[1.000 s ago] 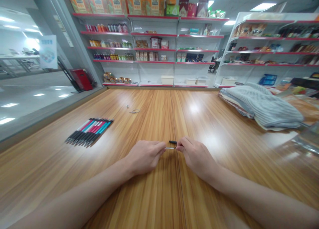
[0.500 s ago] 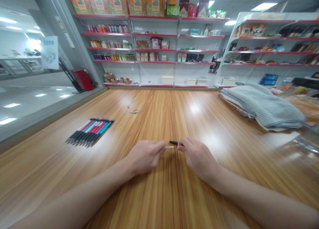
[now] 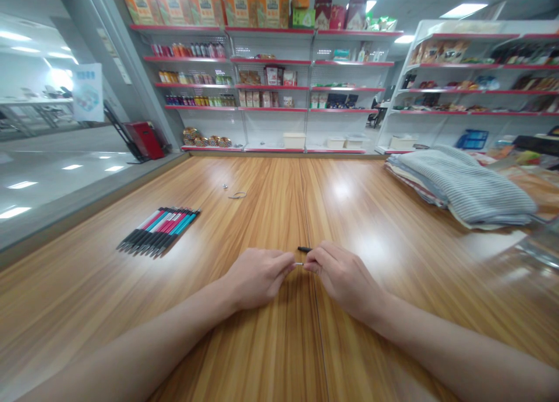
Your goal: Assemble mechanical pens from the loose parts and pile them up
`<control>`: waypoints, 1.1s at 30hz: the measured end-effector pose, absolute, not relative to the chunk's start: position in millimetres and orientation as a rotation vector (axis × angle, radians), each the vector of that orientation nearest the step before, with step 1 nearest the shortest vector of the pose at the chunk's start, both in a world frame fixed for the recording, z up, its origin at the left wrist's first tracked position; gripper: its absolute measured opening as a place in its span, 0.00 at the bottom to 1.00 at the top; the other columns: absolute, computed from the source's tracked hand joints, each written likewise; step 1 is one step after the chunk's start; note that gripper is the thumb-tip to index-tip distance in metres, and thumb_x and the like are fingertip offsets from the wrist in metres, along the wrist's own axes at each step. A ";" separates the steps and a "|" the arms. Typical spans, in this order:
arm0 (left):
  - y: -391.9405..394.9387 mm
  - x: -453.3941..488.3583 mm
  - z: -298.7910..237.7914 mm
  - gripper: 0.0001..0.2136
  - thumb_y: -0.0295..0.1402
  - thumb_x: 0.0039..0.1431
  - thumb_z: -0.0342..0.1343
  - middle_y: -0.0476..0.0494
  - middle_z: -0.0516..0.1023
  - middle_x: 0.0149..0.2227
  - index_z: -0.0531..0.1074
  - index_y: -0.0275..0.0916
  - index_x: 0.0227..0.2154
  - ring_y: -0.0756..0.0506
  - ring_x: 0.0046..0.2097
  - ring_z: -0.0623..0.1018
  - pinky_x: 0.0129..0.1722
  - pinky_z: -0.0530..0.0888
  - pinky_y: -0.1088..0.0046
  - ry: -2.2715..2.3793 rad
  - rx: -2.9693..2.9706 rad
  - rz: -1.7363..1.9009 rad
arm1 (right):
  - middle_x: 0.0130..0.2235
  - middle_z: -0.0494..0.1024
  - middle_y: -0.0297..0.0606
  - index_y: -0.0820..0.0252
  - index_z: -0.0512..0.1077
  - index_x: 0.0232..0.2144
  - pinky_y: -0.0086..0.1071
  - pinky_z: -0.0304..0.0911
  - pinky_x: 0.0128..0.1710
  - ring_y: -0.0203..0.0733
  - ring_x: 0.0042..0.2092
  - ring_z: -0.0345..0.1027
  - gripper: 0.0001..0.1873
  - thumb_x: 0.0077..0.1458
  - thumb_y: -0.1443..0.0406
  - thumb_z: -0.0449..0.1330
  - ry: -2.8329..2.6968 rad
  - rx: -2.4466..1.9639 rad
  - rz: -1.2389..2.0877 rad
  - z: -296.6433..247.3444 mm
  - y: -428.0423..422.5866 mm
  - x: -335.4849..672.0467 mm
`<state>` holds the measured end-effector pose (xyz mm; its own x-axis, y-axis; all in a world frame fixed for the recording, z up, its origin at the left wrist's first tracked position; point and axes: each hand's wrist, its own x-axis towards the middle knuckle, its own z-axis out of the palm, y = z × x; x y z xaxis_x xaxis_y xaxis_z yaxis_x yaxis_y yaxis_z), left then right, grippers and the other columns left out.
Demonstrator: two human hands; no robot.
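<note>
My left hand is closed in a pinch on one end of a thin white pen refill. Fingertips of my right hand pinch its other end, so only a short stretch shows between the hands. Just beyond the right fingers lies a black pen part, partly hidden by that hand. To the left, a row of pens with black grips and pink, blue and white barrels lies side by side on the wooden table.
A thin curved strip and a tiny shiny piece lie farther back. Folded striped cloths are stacked at the right, near a clear container. Stocked shelves stand behind the table.
My hands have come closer together, and less of the white refill shows between them. The right fingertips have shifted slightly left and down. The pens and the black part stay put.
</note>
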<state>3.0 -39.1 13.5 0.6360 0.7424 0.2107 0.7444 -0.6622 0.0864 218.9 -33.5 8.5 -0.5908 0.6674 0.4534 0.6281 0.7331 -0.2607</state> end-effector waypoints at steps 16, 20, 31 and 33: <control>-32.6 -0.1 8.2 0.13 0.36 0.68 0.39 0.49 0.71 0.27 0.62 0.40 0.29 0.49 0.29 0.72 0.28 0.61 0.74 -1.558 -2.702 -0.595 | 0.39 0.71 0.41 0.58 0.74 0.38 0.41 0.62 0.45 0.46 0.44 0.61 0.07 0.60 0.66 0.56 -2.377 -1.063 0.029 -1.9 -8.6 224.8; -32.8 -0.1 7.8 0.13 0.37 0.68 0.38 0.50 0.71 0.26 0.62 0.40 0.29 0.48 0.29 0.72 0.28 0.60 0.73 -1.565 -2.682 -0.552 | 0.36 0.71 0.39 0.60 0.72 0.35 0.40 0.62 0.44 0.44 0.42 0.61 0.06 0.61 0.68 0.54 -2.453 -0.981 0.047 0.4 -13.0 221.5; -32.7 -1.9 8.3 0.12 0.36 0.67 0.39 0.49 0.72 0.27 0.63 0.41 0.29 0.48 0.29 0.72 0.28 0.61 0.73 -1.567 -2.675 -0.500 | 0.36 0.71 0.40 0.61 0.69 0.36 0.40 0.61 0.42 0.45 0.42 0.61 0.07 0.62 0.70 0.51 -2.292 -1.149 -0.057 1.9 -12.6 225.7; -32.6 -2.0 8.2 0.12 0.36 0.67 0.39 0.49 0.72 0.27 0.63 0.41 0.29 0.48 0.29 0.73 0.28 0.61 0.73 -1.573 -2.673 -0.498 | 0.37 0.71 0.40 0.61 0.69 0.36 0.40 0.61 0.42 0.45 0.42 0.61 0.07 0.62 0.70 0.51 -2.290 -1.157 -0.058 1.9 -13.0 225.2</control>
